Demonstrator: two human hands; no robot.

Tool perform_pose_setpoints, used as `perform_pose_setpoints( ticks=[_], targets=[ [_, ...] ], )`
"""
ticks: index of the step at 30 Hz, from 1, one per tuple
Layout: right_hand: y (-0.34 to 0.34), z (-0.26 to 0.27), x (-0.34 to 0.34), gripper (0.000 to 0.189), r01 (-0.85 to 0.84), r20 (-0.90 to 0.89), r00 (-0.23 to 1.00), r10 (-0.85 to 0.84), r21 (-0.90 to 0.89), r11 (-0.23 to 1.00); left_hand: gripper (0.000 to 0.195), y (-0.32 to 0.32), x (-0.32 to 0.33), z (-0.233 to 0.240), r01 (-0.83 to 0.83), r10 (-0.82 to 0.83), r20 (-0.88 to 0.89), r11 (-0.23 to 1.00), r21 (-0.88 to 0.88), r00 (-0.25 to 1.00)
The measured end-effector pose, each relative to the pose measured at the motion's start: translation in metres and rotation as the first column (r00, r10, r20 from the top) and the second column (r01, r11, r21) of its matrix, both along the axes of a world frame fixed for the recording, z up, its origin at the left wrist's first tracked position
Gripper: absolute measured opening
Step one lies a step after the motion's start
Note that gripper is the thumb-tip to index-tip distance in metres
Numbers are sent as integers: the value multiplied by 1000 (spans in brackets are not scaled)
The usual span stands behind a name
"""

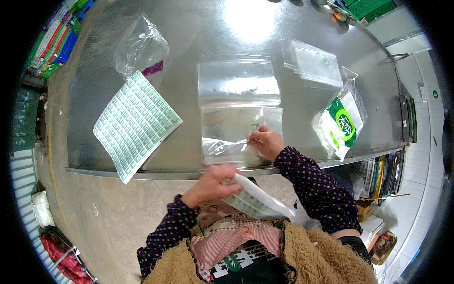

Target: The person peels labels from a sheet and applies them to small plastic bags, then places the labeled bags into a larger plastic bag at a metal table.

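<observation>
My left hand (217,184) grips a curled sheet of small green-and-white labels (244,203) by its edge, in front of my body just off the table's near edge. My right hand (266,142) is over the nearer clear plastic bag (223,124), its thumb and fingertips drawn together. Blur hides whether anything is between them. Just above those fingertips, a small green label (254,126) lies on that bag. A second clear bag (227,76) lies flat beyond it, also bearing a small green label (253,89).
A larger label sheet (138,124) overhangs the metal table's (184,149) front edge at left. Behind it are a crumpled clear bag (142,46) and a purple scrap (154,67). At right lie labelled clear bags (315,64) and a green-and-white printed plastic pack (342,122).
</observation>
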State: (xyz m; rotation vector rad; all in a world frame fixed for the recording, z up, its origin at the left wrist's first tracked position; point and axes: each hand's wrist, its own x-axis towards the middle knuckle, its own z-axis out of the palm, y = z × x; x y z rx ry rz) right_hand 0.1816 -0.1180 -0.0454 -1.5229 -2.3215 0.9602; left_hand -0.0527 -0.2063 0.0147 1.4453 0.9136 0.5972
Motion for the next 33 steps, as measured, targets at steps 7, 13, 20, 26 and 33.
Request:
perform_pose_setpoints(
  ticks=[7, 13, 20, 26, 33],
  targets=[
    [92, 38, 7, 10, -24, -74, 997, 30, 86, 996, 19, 20, -7, -56, -203, 255, -187, 944, 259, 949],
    [118, 99, 0, 17, 295, -569, 776, -271, -51, 954, 20, 18, -11, -53, -227, 237, -176, 971, 77, 955],
    [28, 8, -9, 38, 260, 93, 955, -283, 204, 944, 20, 20, -9, -58, -224, 242, -158, 967, 122, 957],
    [1, 0, 9, 38, -120, 109, 990, 87, 347, 930, 20, 16, -11, -57, -196, 206, -142, 977, 81, 968],
    [5, 1, -3, 12, -23, -129, 992, 12, -82, 996, 17, 11, -1, -10, -78, 77, -19, 994, -70, 997]
  ],
)
